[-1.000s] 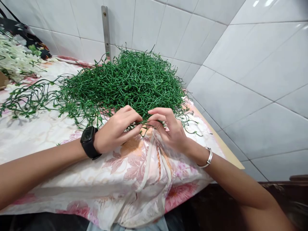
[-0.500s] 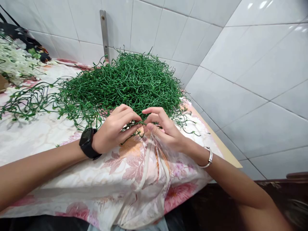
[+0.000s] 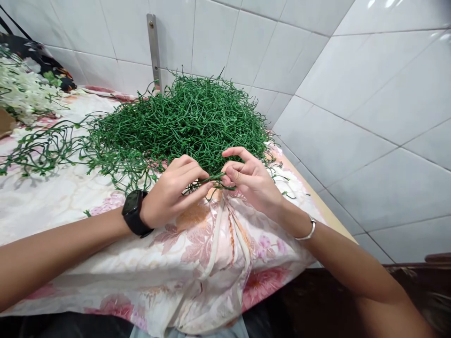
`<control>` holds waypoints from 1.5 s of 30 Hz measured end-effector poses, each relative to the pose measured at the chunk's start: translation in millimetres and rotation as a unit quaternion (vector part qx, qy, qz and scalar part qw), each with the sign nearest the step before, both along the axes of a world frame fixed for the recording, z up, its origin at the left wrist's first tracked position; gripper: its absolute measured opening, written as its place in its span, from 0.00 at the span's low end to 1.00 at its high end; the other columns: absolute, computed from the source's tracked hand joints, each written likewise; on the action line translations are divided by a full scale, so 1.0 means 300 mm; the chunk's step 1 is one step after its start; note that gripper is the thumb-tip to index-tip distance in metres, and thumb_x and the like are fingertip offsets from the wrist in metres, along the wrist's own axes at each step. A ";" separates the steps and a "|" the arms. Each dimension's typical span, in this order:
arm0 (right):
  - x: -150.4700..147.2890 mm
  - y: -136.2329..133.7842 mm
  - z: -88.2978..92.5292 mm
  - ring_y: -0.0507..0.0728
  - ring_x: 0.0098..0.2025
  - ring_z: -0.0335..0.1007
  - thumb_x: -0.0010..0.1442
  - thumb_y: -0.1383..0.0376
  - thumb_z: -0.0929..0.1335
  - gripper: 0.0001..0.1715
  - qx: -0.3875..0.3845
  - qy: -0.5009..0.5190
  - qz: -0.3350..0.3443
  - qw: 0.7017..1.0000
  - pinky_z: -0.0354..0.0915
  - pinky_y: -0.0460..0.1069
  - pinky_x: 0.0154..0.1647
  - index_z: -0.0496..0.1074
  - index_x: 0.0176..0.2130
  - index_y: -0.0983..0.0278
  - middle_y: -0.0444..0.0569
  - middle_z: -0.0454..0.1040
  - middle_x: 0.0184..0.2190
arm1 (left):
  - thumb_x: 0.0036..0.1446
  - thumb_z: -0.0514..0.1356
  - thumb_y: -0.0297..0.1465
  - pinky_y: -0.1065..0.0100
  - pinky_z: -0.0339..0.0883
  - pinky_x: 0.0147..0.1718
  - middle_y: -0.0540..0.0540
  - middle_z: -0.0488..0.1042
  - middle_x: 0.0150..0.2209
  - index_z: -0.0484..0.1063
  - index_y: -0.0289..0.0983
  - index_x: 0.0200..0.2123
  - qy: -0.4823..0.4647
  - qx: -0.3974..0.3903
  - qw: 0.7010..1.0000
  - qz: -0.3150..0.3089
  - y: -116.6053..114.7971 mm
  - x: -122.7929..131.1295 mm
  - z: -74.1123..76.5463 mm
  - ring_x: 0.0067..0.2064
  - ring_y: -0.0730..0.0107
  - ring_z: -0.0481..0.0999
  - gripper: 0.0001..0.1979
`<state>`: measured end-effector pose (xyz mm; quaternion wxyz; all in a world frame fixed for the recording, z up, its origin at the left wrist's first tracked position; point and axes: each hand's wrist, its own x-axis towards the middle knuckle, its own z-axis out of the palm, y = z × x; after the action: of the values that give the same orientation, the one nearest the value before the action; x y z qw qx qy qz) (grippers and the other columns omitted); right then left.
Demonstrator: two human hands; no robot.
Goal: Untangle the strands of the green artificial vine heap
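Thin green artificial stems [image 3: 215,177] stretch between my two hands, just in front of a big heap of the same stems. My left hand [image 3: 178,188], with a black watch at the wrist, pinches them between thumb and fingers. On the other side, my right hand [image 3: 252,180] has thumb and fingertips closed on their right end, its index finger raised. A silver bangle circles that wrist. Some stem ends show below the left fingers; how many stems are held I cannot tell. The heap of green stems [image 3: 190,119] lies right behind both hands.
A floral cloth [image 3: 116,253] covers the table, gathered in folds at the front. White artificial flowers [image 3: 24,89] and a dark patterned bag [image 3: 58,70] are at the far left. Loose stems [image 3: 45,145] spread leftward. Tiled walls stand behind and to the right, with a metal bracket [image 3: 153,49].
My right hand has moved slightly right, and its thumb and fingers have closed on the stems' end. My left hand keeps its pinch and has barely shifted.
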<state>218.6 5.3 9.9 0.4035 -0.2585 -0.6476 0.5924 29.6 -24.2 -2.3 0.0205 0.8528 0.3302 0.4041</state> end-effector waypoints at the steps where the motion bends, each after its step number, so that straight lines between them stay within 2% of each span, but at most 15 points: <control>1: 0.000 0.003 -0.002 0.45 0.22 0.60 0.54 0.64 0.67 0.16 -0.014 0.016 -0.006 1.000 0.52 0.39 0.15 0.58 0.42 0.62 0.39 0.63 0.23 | 0.56 0.53 0.29 0.66 0.60 0.36 0.46 0.70 0.28 0.67 0.33 0.31 -0.004 -0.002 1.000 -0.001 -0.001 0.005 -0.001 0.35 0.68 0.65 0.05; 5: -0.007 0.007 -0.011 0.45 0.22 0.60 0.52 0.67 0.68 0.14 -0.024 0.061 -0.045 0.997 0.55 0.40 0.19 0.58 0.37 0.62 0.39 0.65 0.22 | 0.56 0.54 0.29 0.68 0.60 0.34 0.46 0.69 0.28 0.67 0.33 0.31 -0.034 -0.023 0.999 -0.008 0.003 0.020 -0.014 0.35 0.69 0.64 0.05; 11: -0.028 -0.006 -0.016 0.45 0.23 0.62 0.52 0.67 0.68 0.12 0.018 0.068 -0.119 0.990 0.59 0.41 0.24 0.58 0.33 0.61 0.38 0.64 0.21 | 0.56 0.54 0.28 0.70 0.58 0.34 0.48 0.69 0.27 0.67 0.33 0.29 -0.082 -0.082 0.993 -0.012 0.008 0.026 -0.033 0.34 0.71 0.63 0.05; 20: -0.036 -0.017 -0.020 0.44 0.24 0.62 0.54 0.70 0.66 0.10 0.091 0.085 -0.166 0.978 0.59 0.41 0.27 0.58 0.32 0.61 0.39 0.65 0.23 | 0.54 0.57 0.28 0.71 0.58 0.34 0.50 0.70 0.27 0.70 0.35 0.29 -0.156 -0.143 0.976 -0.044 0.015 0.030 -0.043 0.33 0.73 0.64 0.04; 28: -0.053 -0.010 -0.013 0.45 0.23 0.61 0.54 0.70 0.66 0.10 0.132 0.080 -0.186 0.970 0.59 0.43 0.26 0.57 0.33 0.61 0.39 0.65 0.23 | 0.54 0.56 0.28 0.70 0.57 0.33 0.50 0.70 0.26 0.70 0.35 0.28 -0.172 -0.162 0.971 -0.044 0.014 0.034 -0.043 0.32 0.73 0.63 0.05; 30: -0.019 0.027 0.010 0.46 0.24 0.61 0.53 0.71 0.65 0.10 0.160 0.091 -0.211 0.960 0.60 0.44 0.27 0.57 0.33 0.61 0.40 0.64 0.23 | 0.54 0.56 0.28 0.70 0.57 0.33 0.50 0.69 0.26 0.69 0.35 0.27 -0.174 -0.159 0.971 -0.040 0.012 0.030 -0.044 0.32 0.72 0.63 0.05; 33: 0.058 0.107 0.049 0.46 0.24 0.60 0.51 0.73 0.66 0.13 0.230 0.149 -0.288 0.917 0.62 0.45 0.33 0.57 0.32 0.60 0.38 0.60 0.22 | 0.53 0.57 0.28 0.69 0.57 0.33 0.50 0.69 0.25 0.69 0.35 0.26 -0.180 -0.160 0.970 -0.031 0.011 0.026 -0.049 0.32 0.72 0.63 0.05; 34: 0.080 0.129 0.056 0.46 0.23 0.60 0.53 0.72 0.65 0.11 0.242 0.145 -0.305 0.910 0.62 0.46 0.34 0.57 0.32 0.60 0.38 0.60 0.22 | 0.53 0.57 0.28 0.69 0.57 0.33 0.50 0.68 0.25 0.69 0.35 0.25 -0.183 -0.166 0.969 -0.028 0.011 0.026 -0.050 0.32 0.72 0.63 0.06; 36: 0.103 0.154 0.059 0.47 0.24 0.63 0.55 0.68 0.65 0.09 0.265 0.073 -0.306 0.911 0.63 0.47 0.34 0.57 0.33 0.59 0.39 0.63 0.24 | 0.53 0.57 0.29 0.70 0.57 0.33 0.50 0.68 0.26 0.68 0.35 0.25 -0.198 -0.180 0.963 -0.016 0.012 0.027 -0.052 0.32 0.72 0.63 0.05; 39: 0.086 0.140 0.039 0.50 0.30 0.68 0.57 0.65 0.64 0.08 0.317 -0.051 -0.278 0.905 0.62 0.50 0.37 0.58 0.37 0.59 0.40 0.67 0.26 | 0.52 0.58 0.30 0.69 0.58 0.34 0.50 0.67 0.28 0.68 0.36 0.26 -0.230 -0.187 0.955 0.000 0.015 0.027 -0.049 0.33 0.72 0.65 0.05; 42: 0.052 0.097 0.019 0.53 0.37 0.69 0.58 0.67 0.63 0.08 0.406 -0.190 -0.252 0.858 0.55 0.55 0.48 0.61 0.40 0.60 0.42 0.72 0.28 | 0.51 0.59 0.32 0.68 0.58 0.35 0.50 0.69 0.29 0.69 0.36 0.27 -0.231 -0.190 0.954 -0.005 0.016 0.022 -0.041 0.33 0.71 0.66 0.05; 45: 0.034 0.061 0.011 0.55 0.44 0.66 0.58 0.69 0.62 0.08 0.465 -0.286 -0.228 0.806 0.47 0.57 0.51 0.65 0.39 0.60 0.44 0.73 0.36 | 0.50 0.60 0.33 0.67 0.60 0.35 0.48 0.71 0.30 0.69 0.36 0.28 -0.232 -0.192 0.954 -0.007 0.017 0.014 -0.035 0.35 0.70 0.67 0.06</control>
<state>228.7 23.6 13.3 0.3951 -0.3383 -0.8540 0.0108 33.8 -19.0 -12.9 0.2624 0.7181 0.3817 0.5194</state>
